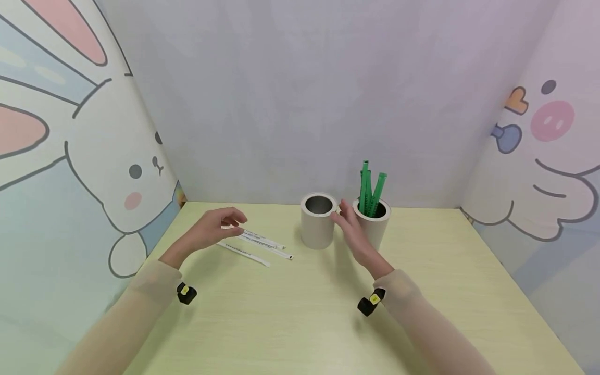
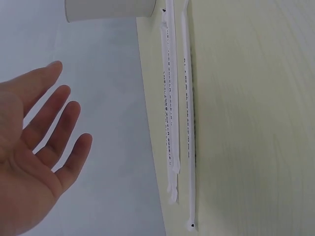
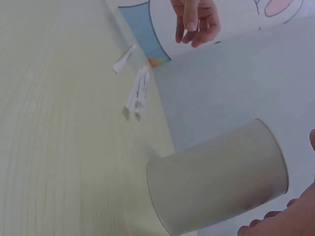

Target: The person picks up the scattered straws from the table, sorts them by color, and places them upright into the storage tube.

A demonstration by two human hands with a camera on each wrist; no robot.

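Observation:
My left hand hovers over several white paper-wrapped straws, its fingers bent loosely and holding nothing. In the left wrist view that hand is apart from the straws; one straw lies separate from the others, and dark print runs along the wrappers. My right hand is between two pale cups, fingers extended. Its fingertips are close to the rim of the left cup, which looks empty; contact is unclear. Several slim green sticks stand in the right cup, partly hidden by my hand.
The cups stand upright near the back of the light wooden table. A grey-white backdrop rises behind it. Side panels show a cartoon rabbit on the left and a cartoon figure on the right.

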